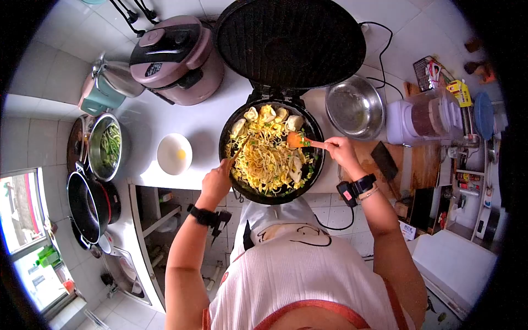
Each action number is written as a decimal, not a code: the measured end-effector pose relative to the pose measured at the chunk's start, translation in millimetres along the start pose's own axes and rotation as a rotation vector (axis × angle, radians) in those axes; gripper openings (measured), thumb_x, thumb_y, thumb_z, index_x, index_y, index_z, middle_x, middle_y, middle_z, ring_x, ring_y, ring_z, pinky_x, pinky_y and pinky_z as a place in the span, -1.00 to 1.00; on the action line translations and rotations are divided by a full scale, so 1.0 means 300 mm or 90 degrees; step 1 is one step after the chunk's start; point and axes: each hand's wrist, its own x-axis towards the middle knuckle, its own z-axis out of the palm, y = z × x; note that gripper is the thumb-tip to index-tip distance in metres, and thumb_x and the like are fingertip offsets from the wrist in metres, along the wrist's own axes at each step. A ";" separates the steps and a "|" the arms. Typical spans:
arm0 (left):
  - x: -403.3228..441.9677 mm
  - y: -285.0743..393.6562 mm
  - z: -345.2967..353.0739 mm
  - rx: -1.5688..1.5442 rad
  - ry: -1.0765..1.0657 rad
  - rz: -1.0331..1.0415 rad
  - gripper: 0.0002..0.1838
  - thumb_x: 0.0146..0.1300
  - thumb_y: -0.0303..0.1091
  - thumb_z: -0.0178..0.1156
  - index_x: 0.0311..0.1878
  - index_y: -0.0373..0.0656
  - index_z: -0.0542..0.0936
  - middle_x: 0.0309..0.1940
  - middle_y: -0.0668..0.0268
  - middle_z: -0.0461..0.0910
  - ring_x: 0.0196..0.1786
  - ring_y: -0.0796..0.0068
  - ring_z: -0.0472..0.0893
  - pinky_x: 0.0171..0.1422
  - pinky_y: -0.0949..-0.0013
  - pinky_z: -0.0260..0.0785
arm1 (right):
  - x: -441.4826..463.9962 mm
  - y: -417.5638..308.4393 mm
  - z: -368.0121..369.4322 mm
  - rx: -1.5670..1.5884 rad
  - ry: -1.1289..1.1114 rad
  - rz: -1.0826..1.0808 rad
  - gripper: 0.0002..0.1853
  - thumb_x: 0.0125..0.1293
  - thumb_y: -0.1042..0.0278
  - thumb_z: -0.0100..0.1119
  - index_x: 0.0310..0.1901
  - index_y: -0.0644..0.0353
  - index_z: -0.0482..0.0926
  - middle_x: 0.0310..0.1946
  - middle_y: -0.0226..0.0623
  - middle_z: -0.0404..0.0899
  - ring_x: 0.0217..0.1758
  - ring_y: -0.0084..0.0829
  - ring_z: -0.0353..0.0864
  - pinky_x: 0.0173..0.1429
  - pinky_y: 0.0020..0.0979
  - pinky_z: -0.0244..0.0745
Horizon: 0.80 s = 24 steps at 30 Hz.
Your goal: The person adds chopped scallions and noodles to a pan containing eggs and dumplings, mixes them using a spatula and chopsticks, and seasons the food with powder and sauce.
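Observation:
Noodles (258,157) mixed with yellow egg and green bits fill the black lower pan of an open electric griddle (314,179). Several pale dumplings (268,114) lie around the pan's edge, mostly on the far side. My right hand (344,153) grips the handle of a wooden spatula (297,139), its blade over the food at the right rim. At the left rim my left hand (218,177) is closed around thin wooden chopsticks (237,153) whose tips reach into the noodles. How many sticks it holds is hard to make out.
The griddle's lid (291,41) stands raised behind the pan. A white bowl (174,154) and rice cooker (179,60) are on the left, with a bowl of greens (110,144) farther out. A steel bowl (355,108) and cleaver (384,160) lie right.

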 end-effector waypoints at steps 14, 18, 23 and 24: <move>0.008 0.073 0.006 -0.009 -0.020 0.047 -0.60 0.10 -0.46 -0.06 0.06 -0.06 0.26 -0.42 -0.03 0.57 -0.35 -0.08 0.57 -0.28 0.00 0.41 | 0.096 -0.025 0.233 0.244 -0.122 0.001 -0.81 0.19 0.38 0.14 -0.24 0.30 0.59 -0.62 -0.38 0.53 -0.63 -0.61 0.44 -0.54 -0.56 0.32; -0.130 0.054 -0.016 0.023 -0.059 0.065 -0.66 0.20 -0.42 -0.11 0.07 -0.06 0.26 -0.49 -0.03 0.56 -0.40 -0.07 0.57 -0.33 -0.02 0.40 | -0.050 -0.135 0.155 0.011 -0.065 -0.178 -0.79 0.17 0.36 0.15 -0.18 0.24 0.58 -0.33 -0.15 0.61 -0.30 -0.23 0.62 -0.26 -0.39 0.48; -0.175 -0.008 -0.038 0.006 -0.034 0.042 -0.68 0.22 -0.40 -0.11 0.07 -0.04 0.27 -0.51 -0.03 0.55 -0.42 -0.07 0.57 -0.34 -0.02 0.40 | -0.124 -0.218 0.041 -0.273 0.036 -0.364 -0.80 0.12 0.44 0.08 -0.18 0.14 0.54 -0.48 -0.25 0.52 -0.43 -0.20 0.56 -0.38 -0.26 0.45; -0.167 -0.011 -0.044 0.016 -0.023 0.002 -0.68 0.22 -0.40 -0.11 0.07 -0.04 0.27 -0.52 -0.02 0.56 -0.42 -0.07 0.57 -0.34 -0.02 0.40 | -0.117 -0.216 0.046 -0.275 0.035 -0.364 -0.80 0.12 0.44 0.08 -0.18 0.14 0.54 -0.48 -0.25 0.52 -0.43 -0.20 0.56 -0.38 -0.26 0.45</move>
